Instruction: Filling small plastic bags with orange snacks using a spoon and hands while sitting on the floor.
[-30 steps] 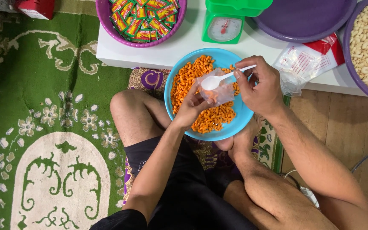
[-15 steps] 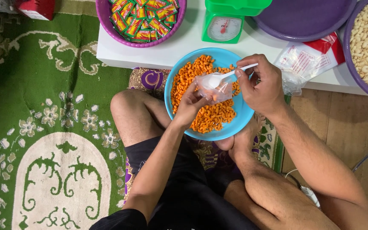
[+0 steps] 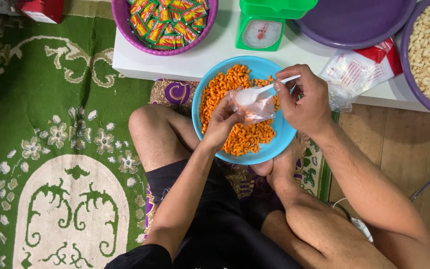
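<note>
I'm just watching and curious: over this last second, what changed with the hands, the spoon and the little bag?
Little changed. The right hand dipped the white spoon a touch into the small clear bag, then eased it back to the bag's mouth. The left hand kept pinching the bag over the blue bowl of orange snacks. Nothing was let go; scale and purple bowls stayed put.

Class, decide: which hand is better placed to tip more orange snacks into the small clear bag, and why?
Right. The right hand already grips the white plastic spoon at the bag's mouth, while the left hand holds the clear bag over the blue bowl.
</note>
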